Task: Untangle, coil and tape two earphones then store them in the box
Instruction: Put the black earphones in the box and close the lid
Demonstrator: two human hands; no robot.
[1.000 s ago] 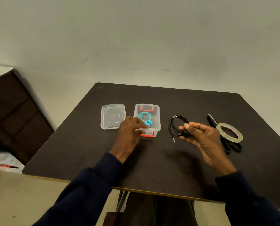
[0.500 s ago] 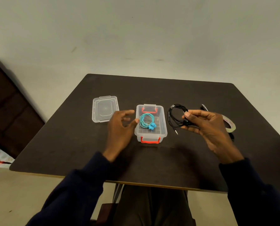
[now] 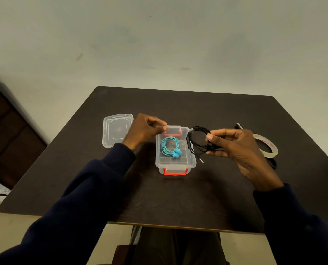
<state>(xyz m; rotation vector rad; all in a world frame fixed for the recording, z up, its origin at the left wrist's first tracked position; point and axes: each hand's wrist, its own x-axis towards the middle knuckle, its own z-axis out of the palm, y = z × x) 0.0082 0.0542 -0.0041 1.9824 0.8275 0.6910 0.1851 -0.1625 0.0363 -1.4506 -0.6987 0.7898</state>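
At frame centre, box (image 3: 175, 163) lay open, teal earphone (image 3: 170, 147) stowed | our right hand (image 3: 237, 148) pinched black earphone coil (image 3: 187, 141), preserving loops | our left hand (image 3: 144, 129) curled, grasp indeterminate.

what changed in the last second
The left hand came off the near end of the box, drew back left, then rose to its far left corner, fingers curled. The box seems nudged slightly away from the lid. The right hand still grips the black earphones; teal earphones stay in the box, tape unmoved.
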